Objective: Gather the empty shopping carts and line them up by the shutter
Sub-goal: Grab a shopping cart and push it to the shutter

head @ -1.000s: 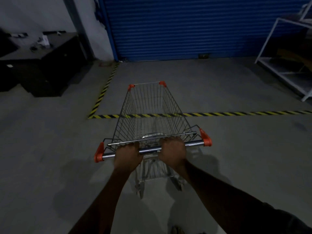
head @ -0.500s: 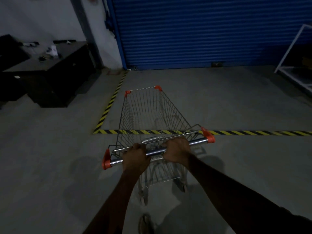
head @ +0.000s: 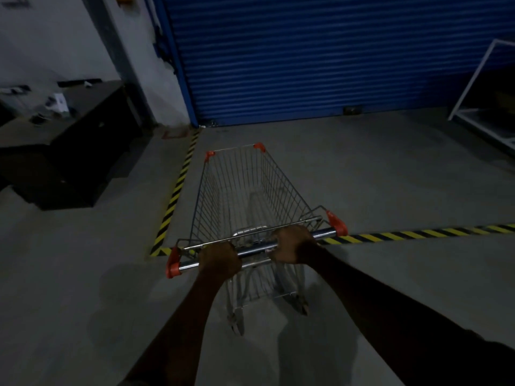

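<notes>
Our left hand [head: 220, 260] and right hand [head: 292, 245] are both clenched around the chrome handle bar [head: 255, 251] of the shopping cart [head: 223, 196], knuckles up, a bare stretch of bar between them and orange end caps outside each fist. The wire basket is empty and points toward the blue shutter [head: 306, 59], its front rim still apart from it. The handle sits over the near strip of yellow-black floor tape [head: 418, 234]; the basket lies inside the taped corner, beside the left strip. A dark cabinet [head: 78, 151] stands far left, a white rack [head: 471, 82] far right.
</notes>
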